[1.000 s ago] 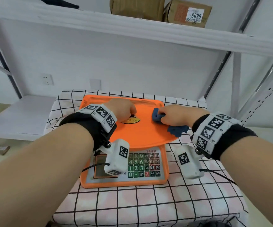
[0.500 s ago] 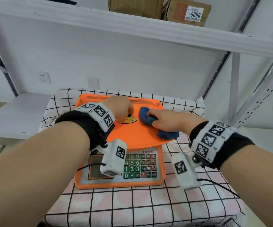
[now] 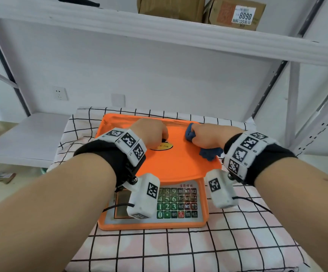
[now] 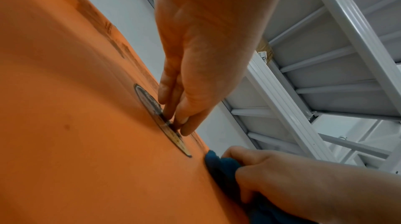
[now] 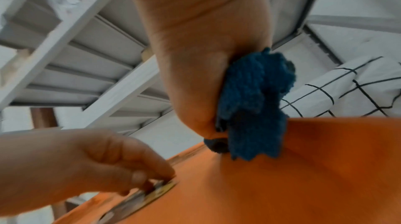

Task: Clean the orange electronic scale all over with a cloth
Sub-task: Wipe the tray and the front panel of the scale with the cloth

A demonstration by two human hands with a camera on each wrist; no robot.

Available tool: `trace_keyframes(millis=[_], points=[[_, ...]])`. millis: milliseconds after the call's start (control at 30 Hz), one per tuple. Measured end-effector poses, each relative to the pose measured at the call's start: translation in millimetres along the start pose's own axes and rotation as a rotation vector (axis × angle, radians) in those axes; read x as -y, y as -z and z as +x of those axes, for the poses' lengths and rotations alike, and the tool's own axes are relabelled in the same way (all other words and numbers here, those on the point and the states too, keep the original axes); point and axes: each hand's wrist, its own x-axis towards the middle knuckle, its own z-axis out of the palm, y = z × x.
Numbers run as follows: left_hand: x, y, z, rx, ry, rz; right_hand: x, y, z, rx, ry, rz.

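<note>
The orange electronic scale [image 3: 171,167] sits on a checked cloth-covered table, its keypad [image 3: 177,203] facing me. My left hand [image 3: 151,132] rests on the platter, fingertips [image 4: 180,123] pressing on the round yellow sticker [image 4: 149,104]. My right hand [image 3: 208,136] grips a bunched blue cloth [image 3: 210,154] and presses it on the platter's far right part, right of the sticker. In the right wrist view the cloth [image 5: 253,104] bulges from the fist onto the orange platter [image 5: 303,167]. The left wrist view shows the cloth [image 4: 219,164] just beyond the sticker.
The checked tablecloth [image 3: 179,250] covers the table around the scale. A white shelf board [image 3: 159,30] runs overhead with cardboard boxes [image 3: 236,12] on it. Slanted metal shelf posts [image 3: 316,122] stand at the right, and a low white shelf [image 3: 21,138] at the left.
My right hand has slid the blue cloth over the platter, first leftward toward the sticker, then back toward the far edge. The left hand has stayed on the sticker.
</note>
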Motion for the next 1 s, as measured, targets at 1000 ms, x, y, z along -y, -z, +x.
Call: trace_keyframes(millis=[1000], points=[[8, -5, -7, -0.057, 0.000, -0.117, 4, 10, 15, -0.044, -0.089, 0.137]])
